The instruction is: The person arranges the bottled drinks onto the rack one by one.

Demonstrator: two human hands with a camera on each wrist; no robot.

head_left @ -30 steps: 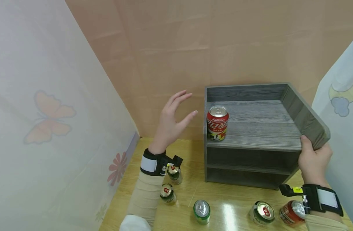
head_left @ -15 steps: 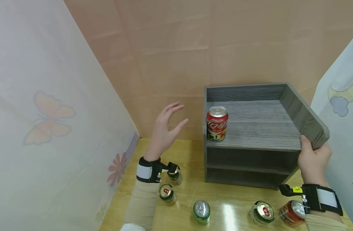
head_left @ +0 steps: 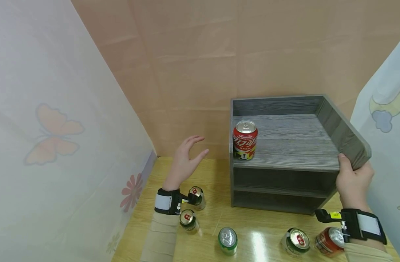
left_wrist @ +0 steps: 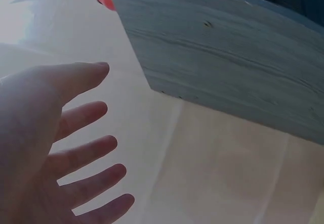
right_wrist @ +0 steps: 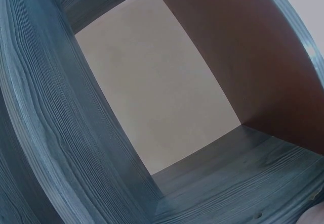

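Two hands are in view: the left hand (head_left: 184,160) hangs in the air beside the grey shelf (head_left: 285,160), fingers spread and loosely bent, holding nothing. The right hand (head_left: 353,183) grips the shelf's front right corner, thumb on top. A red can (head_left: 245,140) stands upright on the top tier.

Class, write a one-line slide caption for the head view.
Right hand grips grey shelf holding a red can; open left hand hovers above table cans.
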